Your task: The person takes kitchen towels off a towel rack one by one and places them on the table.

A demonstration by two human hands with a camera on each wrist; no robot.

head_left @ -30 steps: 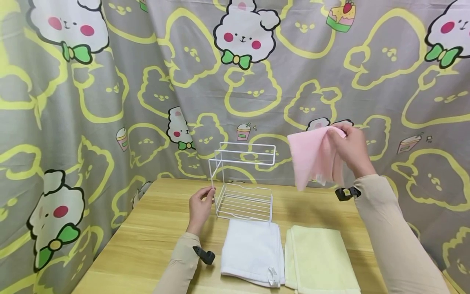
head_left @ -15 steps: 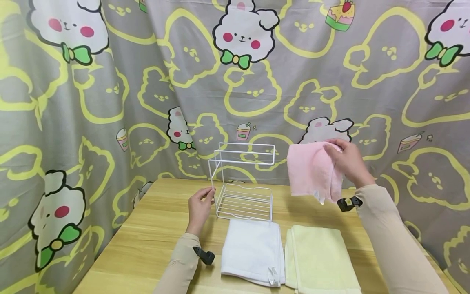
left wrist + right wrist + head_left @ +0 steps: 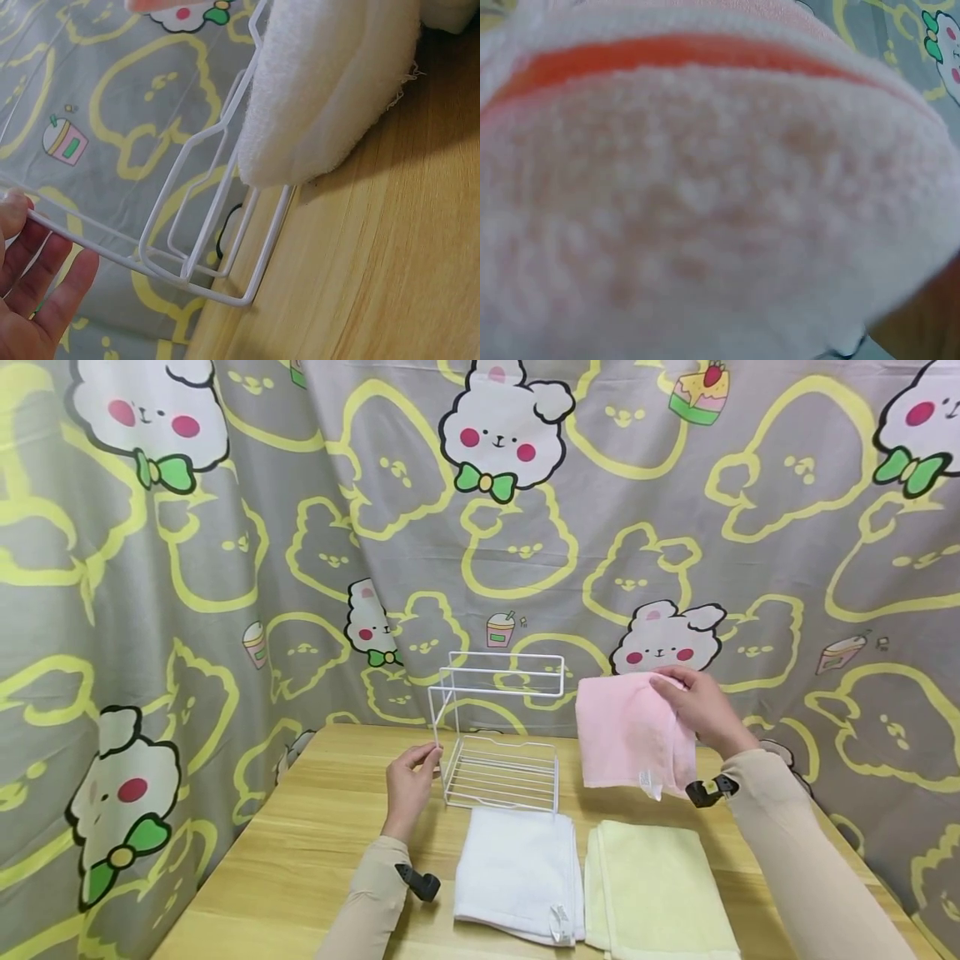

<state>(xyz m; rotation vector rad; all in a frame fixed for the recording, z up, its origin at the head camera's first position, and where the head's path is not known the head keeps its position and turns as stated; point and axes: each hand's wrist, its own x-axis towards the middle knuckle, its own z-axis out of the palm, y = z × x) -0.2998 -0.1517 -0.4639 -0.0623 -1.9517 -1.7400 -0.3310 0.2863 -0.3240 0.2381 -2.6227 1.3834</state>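
Observation:
My right hand (image 3: 701, 708) pinches a folded pink towel (image 3: 618, 735) by its top edge, and the cloth hangs down with a small white tag at its lower edge. The towel fills most of the right wrist view, blurred, and hides the fingers there. At the left side of a white wire rack (image 3: 498, 681), my left hand (image 3: 410, 781) pinches an upright wire between thumb and fingers. In the left wrist view the thumb and fingers (image 3: 56, 281) meet that wire of the rack (image 3: 217, 292). The pink towel is held up to the right of the rack, apart from it.
A folded white towel (image 3: 517, 872) lies in front of the rack, touching or nearly touching its front edge. Beside it on the wooden table (image 3: 285, 843) lies a folded yellow towel (image 3: 656, 885). A patterned curtain (image 3: 300, 510) hangs behind and to the left of the table.
My right hand has come down and a little left with the pink towel, which now hangs flatter and squarer. The left hand and the rack have stayed in place.

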